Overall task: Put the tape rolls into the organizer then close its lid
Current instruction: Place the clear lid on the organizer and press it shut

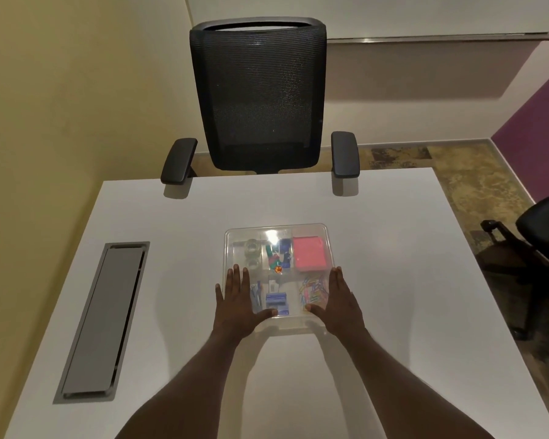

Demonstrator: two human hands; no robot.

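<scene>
With the tape rolls in the organizer, its lid is pressed by the flat, ungrasping left hand and right hand, and is best pushed evenly until seated.

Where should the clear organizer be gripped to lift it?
Probably its left and right side walls, one hand from each side: the organizer is broad, flat and lidded; left hand and right hand lie flat by those edges.
</scene>
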